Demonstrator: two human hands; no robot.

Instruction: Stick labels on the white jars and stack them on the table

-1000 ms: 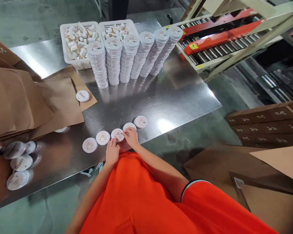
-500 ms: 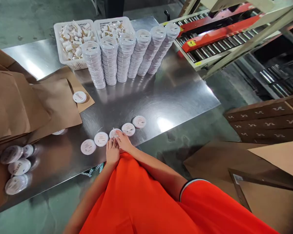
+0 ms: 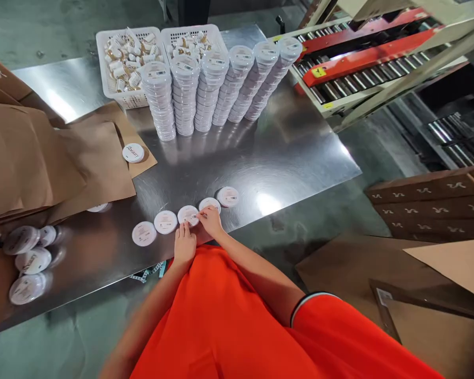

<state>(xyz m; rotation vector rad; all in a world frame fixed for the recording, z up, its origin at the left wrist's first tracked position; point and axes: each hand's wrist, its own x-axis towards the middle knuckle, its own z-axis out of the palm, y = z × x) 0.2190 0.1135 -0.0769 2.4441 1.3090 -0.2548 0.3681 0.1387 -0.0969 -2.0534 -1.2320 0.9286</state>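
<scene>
Five round white flat tubs lie in a slanting row along the near edge of the steel table. My left hand (image 3: 185,244) rests with fingers stretched out, its fingertips touching the near rim of the middle tub (image 3: 187,212). Thumb and fingers of my right hand (image 3: 211,221) pinch together at that tub's right side, by a small pale label (image 3: 194,216) on its top. The hand partly covers the neighbouring tub (image 3: 209,203). At the row's right end, another tub (image 3: 228,197) bears a barcode label. Two tubs on the left (image 3: 144,233) are untouched.
Tall stacks of the same tubs (image 3: 160,100) stand at the back, before white baskets (image 3: 102,58) of small bottles. Brown cardboard (image 3: 95,158) and loose tubs (image 3: 33,260) lie on the left. A roller conveyor (image 3: 351,79) and boxes (image 3: 430,200) are on the right.
My right hand has moved right, off the middle tub's centre to its right edge, exposing its top. My left fingers have drawn slightly apart from it. The view has shifted a little.
</scene>
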